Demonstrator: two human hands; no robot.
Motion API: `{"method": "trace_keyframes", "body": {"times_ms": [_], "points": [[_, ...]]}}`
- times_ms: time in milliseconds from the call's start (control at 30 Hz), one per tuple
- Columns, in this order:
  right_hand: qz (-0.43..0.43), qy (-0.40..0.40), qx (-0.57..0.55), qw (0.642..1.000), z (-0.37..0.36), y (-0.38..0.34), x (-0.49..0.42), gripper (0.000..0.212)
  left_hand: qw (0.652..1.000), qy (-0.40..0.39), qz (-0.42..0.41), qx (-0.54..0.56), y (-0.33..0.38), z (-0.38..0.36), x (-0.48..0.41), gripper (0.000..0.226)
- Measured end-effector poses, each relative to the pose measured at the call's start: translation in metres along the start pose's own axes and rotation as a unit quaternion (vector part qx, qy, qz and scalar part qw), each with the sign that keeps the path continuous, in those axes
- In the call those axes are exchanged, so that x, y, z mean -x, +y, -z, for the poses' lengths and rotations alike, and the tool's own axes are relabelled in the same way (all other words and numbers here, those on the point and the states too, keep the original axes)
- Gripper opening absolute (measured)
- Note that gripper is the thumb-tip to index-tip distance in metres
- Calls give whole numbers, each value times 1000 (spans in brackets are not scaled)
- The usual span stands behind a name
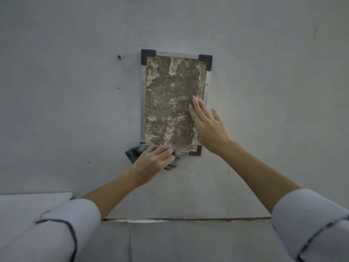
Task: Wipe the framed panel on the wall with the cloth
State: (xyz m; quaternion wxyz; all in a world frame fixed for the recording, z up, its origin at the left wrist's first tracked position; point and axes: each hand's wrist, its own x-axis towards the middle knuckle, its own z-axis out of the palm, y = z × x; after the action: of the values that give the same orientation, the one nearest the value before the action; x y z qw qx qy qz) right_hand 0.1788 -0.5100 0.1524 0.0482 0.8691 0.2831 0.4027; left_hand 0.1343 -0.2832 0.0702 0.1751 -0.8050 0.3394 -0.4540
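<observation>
A framed panel (170, 99) hangs on the grey wall, with a pale frame, dark corner caps and a mottled brown and whitish surface. My left hand (153, 161) grips a bunched grey cloth (135, 152) against the wall at the panel's bottom left corner, covering most of that corner cap. My right hand (206, 124) lies flat with straight fingers on the panel's lower right part and its right frame edge.
The grey wall (75, 91) carries a small dark hole (119, 57) left of the panel. A white ledge (34, 198) sits at the lower left. A horizontal seam (188, 219) crosses the wall below my arms.
</observation>
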Motion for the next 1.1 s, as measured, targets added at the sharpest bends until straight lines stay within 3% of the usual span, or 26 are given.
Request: {"method": "trace_keyframes", "body": {"times_ms": [133, 300, 500, 567, 833, 967, 1100], "points": [[-7, 13, -9, 1000, -2, -6, 2, 78, 999, 16, 40, 10, -20, 17, 20, 47], [-23, 23, -26, 999, -4, -12, 0, 76, 991, 58, 114, 26, -24, 18, -4, 37], [-14, 3, -14, 1000, 3, -10, 1, 74, 995, 57, 60, 50, 0, 6, -55, 24], [-10, -2, -5, 1000, 4, -9, 1, 75, 998, 40, 23, 39, 7, 2, -57, 26], [-16, 9, 15, 1000, 2, -8, 2, 75, 1000, -3, 7, 10, 0, 2, -15, 43], [-22, 14, 12, 1000, 1, -14, 2, 71, 999, 17, 24, 12, -18, 15, 2, 35], [-35, 36, 14, 999, -5, -21, -1, 68, 991, 79, 112, -3, -45, 30, -16, 29]]}}
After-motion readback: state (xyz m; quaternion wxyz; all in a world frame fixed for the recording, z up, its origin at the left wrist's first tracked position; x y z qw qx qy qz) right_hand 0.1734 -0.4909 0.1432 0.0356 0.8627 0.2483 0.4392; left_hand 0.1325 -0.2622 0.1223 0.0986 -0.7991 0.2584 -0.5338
